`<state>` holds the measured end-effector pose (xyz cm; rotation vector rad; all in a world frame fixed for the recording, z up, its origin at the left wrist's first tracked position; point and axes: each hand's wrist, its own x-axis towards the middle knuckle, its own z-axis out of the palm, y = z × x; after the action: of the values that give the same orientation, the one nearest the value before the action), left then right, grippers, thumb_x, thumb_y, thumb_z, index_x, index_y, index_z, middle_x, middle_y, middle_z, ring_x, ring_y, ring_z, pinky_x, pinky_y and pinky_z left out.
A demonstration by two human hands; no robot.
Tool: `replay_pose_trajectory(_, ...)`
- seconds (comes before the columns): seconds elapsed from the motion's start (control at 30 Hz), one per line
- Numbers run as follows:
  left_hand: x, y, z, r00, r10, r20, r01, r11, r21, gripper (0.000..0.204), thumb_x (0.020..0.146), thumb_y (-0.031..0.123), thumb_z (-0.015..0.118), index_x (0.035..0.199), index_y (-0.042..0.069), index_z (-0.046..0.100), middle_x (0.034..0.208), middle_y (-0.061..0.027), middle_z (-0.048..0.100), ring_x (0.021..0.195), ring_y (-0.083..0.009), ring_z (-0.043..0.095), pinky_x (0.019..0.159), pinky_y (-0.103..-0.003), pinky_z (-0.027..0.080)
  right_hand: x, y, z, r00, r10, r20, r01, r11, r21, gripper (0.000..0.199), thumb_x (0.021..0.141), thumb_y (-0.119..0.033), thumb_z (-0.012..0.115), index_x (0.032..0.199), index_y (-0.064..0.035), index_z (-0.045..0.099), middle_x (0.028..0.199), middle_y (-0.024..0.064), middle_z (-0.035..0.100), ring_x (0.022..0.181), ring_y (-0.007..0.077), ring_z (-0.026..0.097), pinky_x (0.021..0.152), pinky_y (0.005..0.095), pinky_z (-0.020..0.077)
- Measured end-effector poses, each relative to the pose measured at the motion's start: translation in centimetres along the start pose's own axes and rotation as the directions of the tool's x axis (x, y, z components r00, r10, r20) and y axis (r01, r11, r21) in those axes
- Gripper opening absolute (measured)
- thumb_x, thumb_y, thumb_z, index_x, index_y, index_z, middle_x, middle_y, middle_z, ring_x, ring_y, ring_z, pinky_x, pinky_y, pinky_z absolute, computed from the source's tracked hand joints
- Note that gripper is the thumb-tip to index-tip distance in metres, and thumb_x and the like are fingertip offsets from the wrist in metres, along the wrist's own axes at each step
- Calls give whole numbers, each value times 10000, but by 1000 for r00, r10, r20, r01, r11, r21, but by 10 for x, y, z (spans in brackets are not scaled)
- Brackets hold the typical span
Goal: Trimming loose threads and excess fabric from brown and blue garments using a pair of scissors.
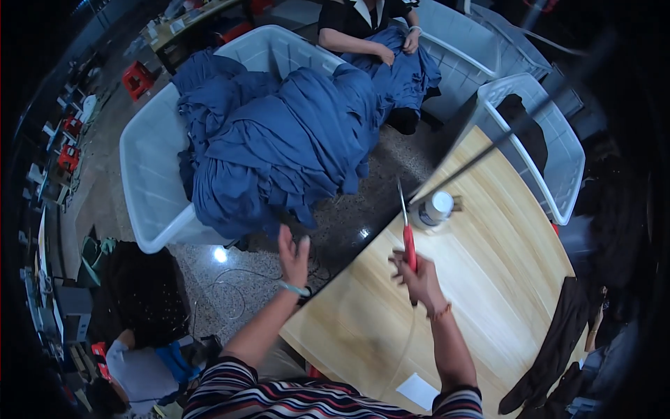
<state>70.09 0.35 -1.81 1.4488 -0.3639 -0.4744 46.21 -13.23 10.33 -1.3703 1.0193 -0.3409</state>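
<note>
Red-handled snips [408,246] stand nearly upright in the right hand [417,278], which is clenched around the handle, thin blades pointing away from the person toward the far edge of the worktop [488,279]. The hand hovers over the worktop's left edge, near its far-left corner. The left hand [294,258] is released, fingers spread and holding nothing, raised over the speckled floor [349,223] just off that same left edge, with a pale band on the wrist. Just beyond the blade tips, a white-capped spool [434,208] sits on the pale wooden worktop near its far edge. A small white paper slip [417,390] lies near the near edge. Dark cloth [551,349] hangs over the right edge. On the floor beyond the left hand, a white plastic tub [150,188] is heaped with blue fabric [279,140]. Another person [363,28] sits past it, handling more blue cloth. A second white tub [558,153] stands off the worktop's far-right corner.
</note>
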Motion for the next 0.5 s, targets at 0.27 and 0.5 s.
replay_pose_trajectory(0.27, 152, -1, -13, 988, -97, 119, 93, 995, 40, 789, 830, 225, 753, 1421, -19, 293, 1391, -195, 417, 1277, -251, 427, 1074, -354, 314, 272, -55, 47, 950, -189, -248, 143, 971, -194, 268, 924, -324, 628, 996, -66, 639, 733, -42, 532, 646, 43, 461, 565, 215, 369)
replay_pose_trajectory(0.5, 162, 43, 11, 931, -211, 299, 248, 965, -90, 494, 817, 203, 774, 1181, 16, 497, 1105, -28, 582, 1008, -118, 532, 909, -264, 397, 344, -18, 114, 889, -308, -338, 288, 951, -109, 308, 919, -331, 611, 922, -24, 618, 613, 36, 528, 606, 89, 479, 552, 327, 430)
